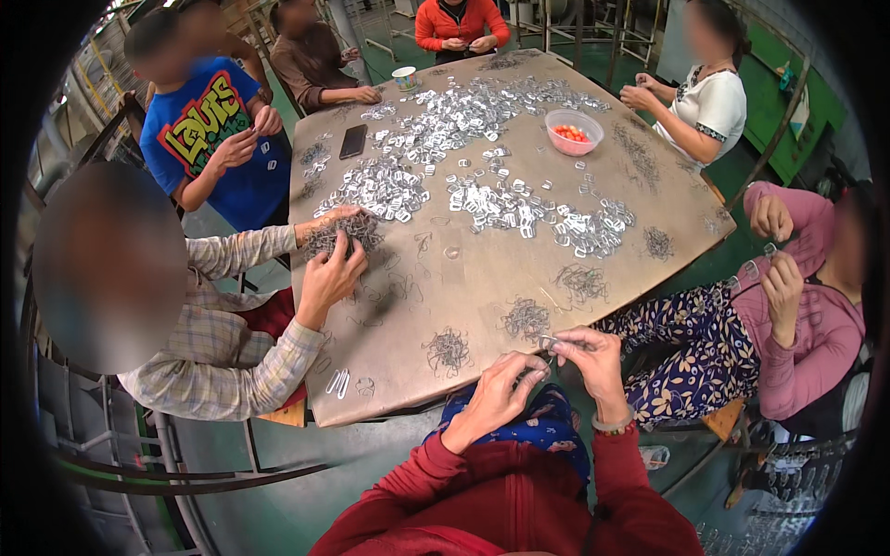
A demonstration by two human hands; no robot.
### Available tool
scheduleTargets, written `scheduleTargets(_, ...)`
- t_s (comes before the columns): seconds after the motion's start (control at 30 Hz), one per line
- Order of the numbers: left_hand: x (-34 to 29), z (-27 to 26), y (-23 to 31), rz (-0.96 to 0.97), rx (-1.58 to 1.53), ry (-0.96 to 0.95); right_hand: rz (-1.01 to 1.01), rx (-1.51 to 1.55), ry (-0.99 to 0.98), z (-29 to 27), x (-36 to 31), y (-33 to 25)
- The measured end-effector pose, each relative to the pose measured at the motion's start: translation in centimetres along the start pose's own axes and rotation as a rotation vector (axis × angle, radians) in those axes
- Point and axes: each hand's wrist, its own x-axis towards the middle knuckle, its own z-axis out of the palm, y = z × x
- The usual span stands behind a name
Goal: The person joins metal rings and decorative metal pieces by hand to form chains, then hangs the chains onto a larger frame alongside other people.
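Both my hands are over the near edge of the table [389, 375], close together. With my right hand [593, 366], a bangle at its wrist, I pinch a small shiny metal piece [547, 342] between thumb and fingertips. My left hand [501, 394] is closed, its fingertips pressed together just left of the right hand; whatever it holds is too small to make out. Just beyond my fingers lies a pile of thin bent wire pieces [526, 318], with another wire pile [448, 351] to its left.
Silvery flat metal buckles [501, 206] are heaped across the table's middle. A plastic bowl of orange-red things [573, 132], a black phone [352, 142] and a paper cup [404, 78] stand among them. Co-workers surround the table; one at left gathers a wire tangle [348, 236].
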Motion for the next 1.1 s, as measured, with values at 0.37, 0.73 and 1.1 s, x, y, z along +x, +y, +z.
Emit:
scheduleTargets(0.37,-1.0,0.0,1.5,0.071,0.063,0.014,-0.197,-0.029,0.1,2.2,-4.1,-4.4)
scheduleTargets(0.73,-4.1,-7.8,-7.1,-0.324,0.355,0.203,-0.148,0.142,0.081,2.3,-3.6,-1.6)
scheduleTargets(1.1,2.0,-16.7,-14.9,-0.131,0.779,-0.009,-0.159,0.12,0.099,2.6,-4.0,-1.8)
